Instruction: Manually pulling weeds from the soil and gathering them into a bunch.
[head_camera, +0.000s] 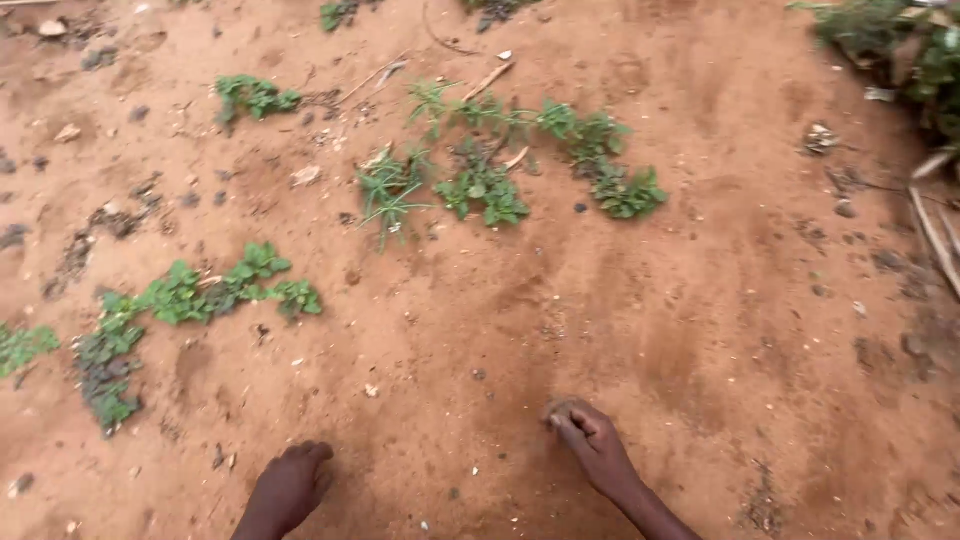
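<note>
A: We log the hands first. The right hand (597, 452) rests low on the soil (640, 330), its fingers (568, 425) bunched together with the tips pressed to the ground. We cannot tell whether they pinch a crumb of earth or nothing.

B: The left hand (290, 487) lies on the same soil, fingers curled under, knuckles forward. We see nothing in it.

A: Location of the soil: it lies directly under both hands and fills the whole view, red-brown, with small stones and scuffed marks.

B: Handling, by our judgement: it looks dry, loose and light. It should crumble under pressure and trickle from a slack grip, so we would take it from the top layer with fingertips closed tight.

A: Axis: the soil has no long axis and points no way. The nearest plant does. The creeper (215, 292), up and left of the left hand and well apart from it, runs from lower left to upper right.

B: We judge its stems soft and easily torn; the firm hold is low, where the stem meets the ground.

A: A second weed patch (490, 190) sits farther out, with a grass tuft (388, 195) just beside it. Dry sticks (935, 235) lie at the right edge.
</note>
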